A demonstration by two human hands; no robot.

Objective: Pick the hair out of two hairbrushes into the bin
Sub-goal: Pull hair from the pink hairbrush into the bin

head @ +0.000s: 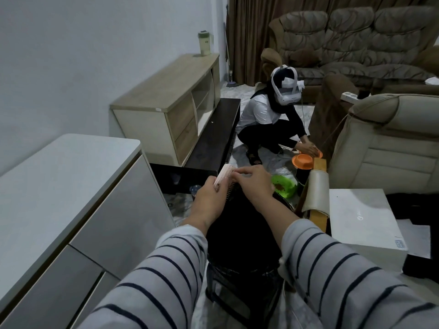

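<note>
Living room, dim light, pale wall at far left; brown sofa (351,43) along the far side and a beige armchair (389,143) at right. White cabinet (59,186) at near left, with a wooden TV unit (171,110) beyond it bearing a pale tumbler (204,43) on its far end. White box (363,222) at near right.

Bin (242,233): black, lined with a dark bag, standing on the floor at near centre between the two striped sleeves.

Hairbrush (57,177): pale pink back, bristles facing right, held tilted above the far rim of the bin.

Left hand (209,200): fingers curled round the lower part of the hairbrush, gripping it.

Right hand (254,184): fingertips bent in against the bristle side of the hairbrush near its top, pinching there; whether hair is caught between them cannot be told.

Second hairbrush: cannot be made out.

Other items: a crouching person (270,119) in a white headset at far centre, hands on an orange bowl (303,160) on the floor; a green bowl (283,186) just beyond the bin at right.
</note>
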